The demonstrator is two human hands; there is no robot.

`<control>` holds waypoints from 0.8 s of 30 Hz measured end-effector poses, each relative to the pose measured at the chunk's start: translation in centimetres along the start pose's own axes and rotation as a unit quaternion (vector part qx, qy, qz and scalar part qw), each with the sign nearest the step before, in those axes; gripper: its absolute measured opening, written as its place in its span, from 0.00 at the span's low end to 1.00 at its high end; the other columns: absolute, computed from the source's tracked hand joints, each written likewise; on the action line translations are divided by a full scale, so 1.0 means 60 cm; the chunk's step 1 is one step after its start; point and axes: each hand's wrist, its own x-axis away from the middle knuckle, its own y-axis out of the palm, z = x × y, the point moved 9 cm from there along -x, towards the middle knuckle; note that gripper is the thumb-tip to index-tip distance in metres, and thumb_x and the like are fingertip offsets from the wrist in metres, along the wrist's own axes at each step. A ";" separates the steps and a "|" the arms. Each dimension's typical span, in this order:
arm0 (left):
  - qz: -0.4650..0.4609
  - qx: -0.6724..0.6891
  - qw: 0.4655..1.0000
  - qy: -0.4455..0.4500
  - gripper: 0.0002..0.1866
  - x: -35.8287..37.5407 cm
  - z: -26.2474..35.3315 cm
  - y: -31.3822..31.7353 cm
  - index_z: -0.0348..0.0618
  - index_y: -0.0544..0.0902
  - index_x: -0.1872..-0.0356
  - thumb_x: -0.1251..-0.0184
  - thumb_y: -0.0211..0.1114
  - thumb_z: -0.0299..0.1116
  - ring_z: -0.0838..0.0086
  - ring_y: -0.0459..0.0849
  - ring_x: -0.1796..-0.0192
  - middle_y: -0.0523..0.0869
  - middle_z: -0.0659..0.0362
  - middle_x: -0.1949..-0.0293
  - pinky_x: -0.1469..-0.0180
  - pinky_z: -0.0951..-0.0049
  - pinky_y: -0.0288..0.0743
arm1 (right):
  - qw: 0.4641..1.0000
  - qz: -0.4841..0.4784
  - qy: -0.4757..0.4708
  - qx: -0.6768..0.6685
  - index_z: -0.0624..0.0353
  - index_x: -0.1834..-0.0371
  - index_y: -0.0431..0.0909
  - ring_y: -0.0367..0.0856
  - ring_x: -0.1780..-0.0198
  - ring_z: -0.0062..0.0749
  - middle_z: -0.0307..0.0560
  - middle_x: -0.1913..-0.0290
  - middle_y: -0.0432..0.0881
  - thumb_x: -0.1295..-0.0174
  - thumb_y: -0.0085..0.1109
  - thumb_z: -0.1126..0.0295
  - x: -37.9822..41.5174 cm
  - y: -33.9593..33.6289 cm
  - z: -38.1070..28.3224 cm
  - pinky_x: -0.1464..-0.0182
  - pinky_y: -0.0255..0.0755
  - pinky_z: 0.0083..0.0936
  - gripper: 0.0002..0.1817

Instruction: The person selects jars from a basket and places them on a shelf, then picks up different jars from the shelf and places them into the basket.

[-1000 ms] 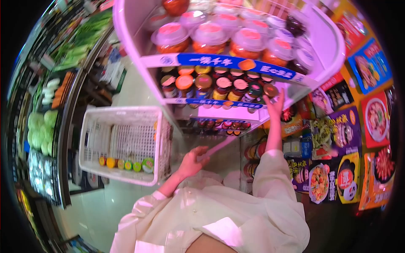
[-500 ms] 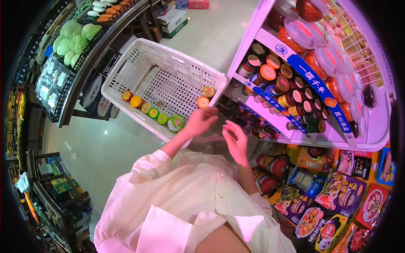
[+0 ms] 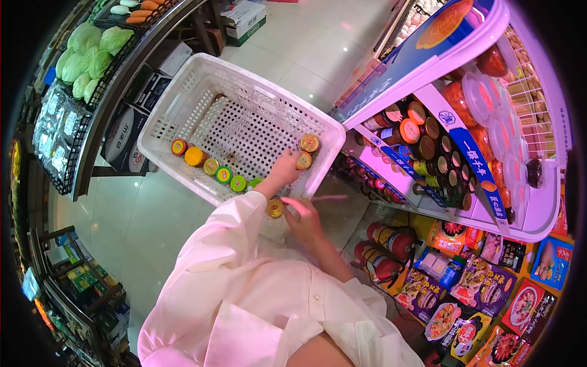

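A white perforated basket (image 3: 260,78) holds several jars with coloured lids. Along its near side are a red-lidded jar (image 3: 178,147), a yellow-lidded jar (image 3: 194,156) and green-lidded ones (image 3: 224,175). My left hand (image 3: 285,169) reaches over the near rim, its fingers closed against an orange-lidded jar (image 3: 303,160). Beside that jar sits a gold-lidded jar (image 3: 309,143). Outside the basket, close to my shirt, my right hand (image 3: 303,221) has its fingers against another gold-lidded jar (image 3: 274,208). The undersides of both grips are hidden.
Pink-lit shelving (image 3: 533,229) with jars stands at the right, a corner close to the basket. Red fire extinguishers (image 3: 391,240) and food packets (image 3: 486,282) lie below it. Cabbages (image 3: 85,52) fill a stand at the left. A carton (image 3: 243,19) rests on the floor.
My left hand has moved up into the basket to the orange-lidded jar. My right hand has moved left and down, and a gold-lidded jar now shows at its fingers. The view has shifted.
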 end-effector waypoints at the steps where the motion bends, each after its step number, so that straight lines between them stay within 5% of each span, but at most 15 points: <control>1: -0.012 -0.023 1.000 0.000 0.35 -0.010 0.000 0.014 0.55 0.69 0.37 0.51 0.70 0.31 0.50 0.75 0.42 0.70 0.47 0.41 0.43 0.57 0.75 | 1.000 0.000 0.010 0.007 0.56 0.52 0.83 0.81 0.54 0.41 0.47 0.57 0.83 0.46 0.64 0.77 -0.002 0.001 0.004 0.50 0.74 0.31 0.16; 3: -0.037 -0.070 0.997 0.001 0.36 -0.028 -0.001 0.041 0.56 0.68 0.36 0.51 0.71 0.31 0.48 0.75 0.42 0.69 0.47 0.40 0.44 0.57 0.75 | 0.999 -0.001 0.031 0.021 0.57 0.53 0.83 0.81 0.54 0.39 0.47 0.58 0.84 0.46 0.64 0.78 -0.002 0.003 0.013 0.51 0.74 0.31 0.15; 4: -0.060 -0.079 0.995 0.018 0.33 -0.038 0.001 0.055 0.65 0.67 0.34 0.42 0.63 0.29 0.51 0.75 0.45 0.66 0.48 0.39 0.46 0.56 0.75 | 0.999 0.014 0.033 0.007 0.57 0.54 0.83 0.81 0.55 0.40 0.48 0.59 0.83 0.46 0.64 0.78 -0.003 0.002 0.022 0.52 0.74 0.32 0.15; 10: -0.105 -0.212 0.971 0.041 0.36 -0.067 -0.005 0.108 0.69 0.64 0.31 0.42 0.64 0.30 0.54 0.76 0.47 0.63 0.49 0.38 0.47 0.60 0.76 | 0.994 0.091 0.053 -0.037 0.58 0.57 0.83 0.81 0.58 0.42 0.48 0.62 0.82 0.49 0.65 0.81 0.003 -0.001 0.048 0.55 0.74 0.34 0.15; 16: -0.072 -0.224 0.972 0.022 0.29 -0.097 -0.017 0.145 0.67 0.68 0.36 0.39 0.63 0.31 0.54 0.77 0.49 0.66 0.49 0.42 0.52 0.59 0.79 | 0.992 0.125 0.002 -0.011 0.57 0.58 0.82 0.81 0.58 0.42 0.48 0.62 0.83 0.50 0.65 0.82 0.003 -0.008 0.028 0.55 0.75 0.32 0.15; 24: -0.124 -0.091 0.984 -0.093 0.33 -0.023 -0.066 0.060 0.63 0.71 0.42 0.53 0.73 0.44 0.52 0.80 0.50 0.68 0.47 0.47 0.51 0.58 0.79 | 0.996 0.079 0.021 -0.025 0.60 0.58 0.83 0.80 0.62 0.40 0.49 0.62 0.82 0.47 0.63 0.83 -0.001 -0.009 0.026 0.57 0.75 0.30 0.13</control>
